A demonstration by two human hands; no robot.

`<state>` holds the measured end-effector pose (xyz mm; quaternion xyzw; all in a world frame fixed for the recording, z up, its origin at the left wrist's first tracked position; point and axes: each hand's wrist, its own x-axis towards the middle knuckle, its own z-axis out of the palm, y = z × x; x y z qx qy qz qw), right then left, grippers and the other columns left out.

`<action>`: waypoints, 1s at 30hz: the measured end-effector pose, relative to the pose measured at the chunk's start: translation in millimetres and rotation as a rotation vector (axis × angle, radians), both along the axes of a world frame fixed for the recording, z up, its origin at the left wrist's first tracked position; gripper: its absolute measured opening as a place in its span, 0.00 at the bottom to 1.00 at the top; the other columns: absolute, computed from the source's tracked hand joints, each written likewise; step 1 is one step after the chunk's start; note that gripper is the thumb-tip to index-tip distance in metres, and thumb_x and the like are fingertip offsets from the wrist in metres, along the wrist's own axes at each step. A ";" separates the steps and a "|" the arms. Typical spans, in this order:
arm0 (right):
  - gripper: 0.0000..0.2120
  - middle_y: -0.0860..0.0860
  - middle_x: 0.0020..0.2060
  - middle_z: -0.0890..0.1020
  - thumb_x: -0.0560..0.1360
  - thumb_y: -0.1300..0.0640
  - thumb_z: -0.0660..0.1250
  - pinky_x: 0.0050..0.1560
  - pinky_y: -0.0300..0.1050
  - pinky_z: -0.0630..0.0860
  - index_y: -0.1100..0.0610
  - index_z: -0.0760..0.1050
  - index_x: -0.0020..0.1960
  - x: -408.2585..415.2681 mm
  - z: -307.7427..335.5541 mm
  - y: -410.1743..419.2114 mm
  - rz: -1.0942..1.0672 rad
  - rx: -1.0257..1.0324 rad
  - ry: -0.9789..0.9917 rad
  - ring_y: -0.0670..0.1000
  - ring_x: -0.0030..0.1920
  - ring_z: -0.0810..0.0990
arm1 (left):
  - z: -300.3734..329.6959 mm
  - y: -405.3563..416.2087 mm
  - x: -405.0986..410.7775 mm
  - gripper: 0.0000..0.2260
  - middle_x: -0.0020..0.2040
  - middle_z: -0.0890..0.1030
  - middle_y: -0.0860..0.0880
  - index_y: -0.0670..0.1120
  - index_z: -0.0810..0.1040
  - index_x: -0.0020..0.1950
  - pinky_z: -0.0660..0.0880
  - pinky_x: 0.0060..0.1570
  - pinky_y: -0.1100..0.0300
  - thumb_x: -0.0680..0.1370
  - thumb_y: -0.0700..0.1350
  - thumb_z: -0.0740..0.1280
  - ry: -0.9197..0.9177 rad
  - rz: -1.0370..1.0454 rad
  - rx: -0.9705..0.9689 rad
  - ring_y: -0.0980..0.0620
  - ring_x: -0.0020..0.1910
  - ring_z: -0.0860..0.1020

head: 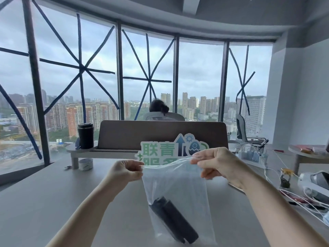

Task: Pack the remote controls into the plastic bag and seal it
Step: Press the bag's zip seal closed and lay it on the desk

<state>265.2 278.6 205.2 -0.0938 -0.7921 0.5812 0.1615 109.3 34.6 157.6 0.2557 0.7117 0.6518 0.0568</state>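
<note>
Head view: we hold the clear plastic zip bag (pixel 178 189) aloft.
Fingers: left hand (pixel 127 171) and right hand (pixel 218 164) pinch its top corners.
Contents: black remote controls (pixel 173 221) at bottom.
Risk: seal may gape mid-strip, we judge.

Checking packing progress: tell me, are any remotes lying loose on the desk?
No, the remote controls sit inside the plastic bag.

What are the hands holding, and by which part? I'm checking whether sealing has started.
Both hold the plastic bag by its top edge: left hand at one corner, right hand at the other.
</note>
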 end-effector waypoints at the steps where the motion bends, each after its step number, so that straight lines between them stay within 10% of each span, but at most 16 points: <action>1: 0.07 0.55 0.46 0.89 0.75 0.67 0.69 0.28 0.41 0.81 0.61 0.83 0.52 0.0 -0.8 -0.4 -0.028 0.023 0.015 0.50 0.26 0.83 | -2.7 1.8 0.4 0.13 0.34 0.82 0.49 0.43 0.83 0.45 0.77 0.36 0.72 0.69 0.27 0.69 0.036 0.013 -0.016 0.59 0.32 0.79; 10: 0.06 0.45 0.21 0.79 0.73 0.57 0.73 0.30 0.40 0.69 0.52 0.88 0.40 1.9 8.7 2.8 -0.309 0.323 0.216 0.43 0.20 0.71 | -1.5 20.7 3.7 0.04 0.33 0.81 0.48 0.49 0.83 0.38 0.75 0.26 0.62 0.72 0.41 0.71 0.152 0.250 0.055 0.52 0.31 0.77; 16: 0.07 0.48 0.33 0.87 0.71 0.57 0.73 0.39 0.43 0.73 0.52 0.87 0.36 7.3 14.7 7.0 -0.410 0.305 0.184 0.47 0.39 0.82 | 6.5 29.3 13.3 0.05 0.33 0.82 0.49 0.46 0.82 0.35 0.75 0.28 0.60 0.71 0.42 0.72 0.064 0.243 0.123 0.54 0.30 0.78; 20: 0.07 0.48 0.49 0.84 0.73 0.54 0.69 0.53 0.50 0.76 0.48 0.83 0.37 5.3 7.3 2.4 -0.625 0.792 0.096 0.55 0.54 0.79 | 11.8 40.1 24.2 0.04 0.32 0.80 0.50 0.44 0.81 0.37 0.74 0.25 0.64 0.73 0.41 0.71 0.123 0.186 0.077 0.60 0.26 0.75; 24: 0.16 0.43 0.59 0.82 0.72 0.45 0.72 0.64 0.51 0.69 0.47 0.82 0.59 -5.4 11.4 -33.5 -0.285 0.904 0.173 0.50 0.61 0.74 | 22.1 57.2 33.3 0.07 0.28 0.79 0.53 0.48 0.80 0.34 0.73 0.27 0.60 0.72 0.40 0.70 0.236 0.137 0.005 0.59 0.24 0.74; 30: 0.06 0.42 0.36 0.83 0.71 0.49 0.73 0.54 0.47 0.78 0.49 0.86 0.45 -29.3 21.7 -47.7 -0.192 0.851 0.131 0.47 0.46 0.81 | 39.4 64.7 37.1 0.09 0.22 0.76 0.61 0.50 0.78 0.31 0.67 0.27 0.70 0.71 0.43 0.71 0.454 0.174 -0.106 0.60 0.23 0.71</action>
